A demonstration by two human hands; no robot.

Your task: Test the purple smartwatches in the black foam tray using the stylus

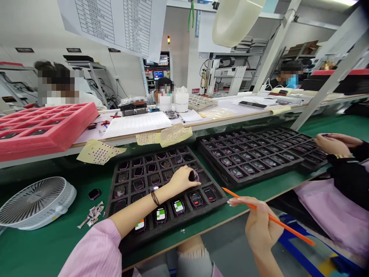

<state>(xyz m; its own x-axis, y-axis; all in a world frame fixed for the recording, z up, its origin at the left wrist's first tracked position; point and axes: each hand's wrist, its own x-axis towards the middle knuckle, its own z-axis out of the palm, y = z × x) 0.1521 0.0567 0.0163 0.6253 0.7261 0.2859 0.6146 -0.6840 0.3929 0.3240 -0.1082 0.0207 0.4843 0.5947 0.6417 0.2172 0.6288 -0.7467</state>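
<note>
My left hand (182, 178) reaches over a black foam tray (170, 230). Its thumb and fingers are closed around a smartwatch (195, 176) at the tray's right side, partly hidden by the hand. In the front row, one watch (178, 207) shows a green and white screen, and another watch (196, 199) shows a dark screen with a red patch. Most watches farther back have dark screens; my forearm covers some of them. My right hand (261, 223) grips a thin orange stick (291, 230), its pointed tip near the tray's front right corner.
To the right lie more foam trays (259, 175) of watches, where a co-worker's hands (336, 144) are. On the left are a round fan (40, 200), a loose watch (94, 194) and small strips (93, 214). A shelf (207, 124) with papers and pink foam (66, 132) runs above.
</note>
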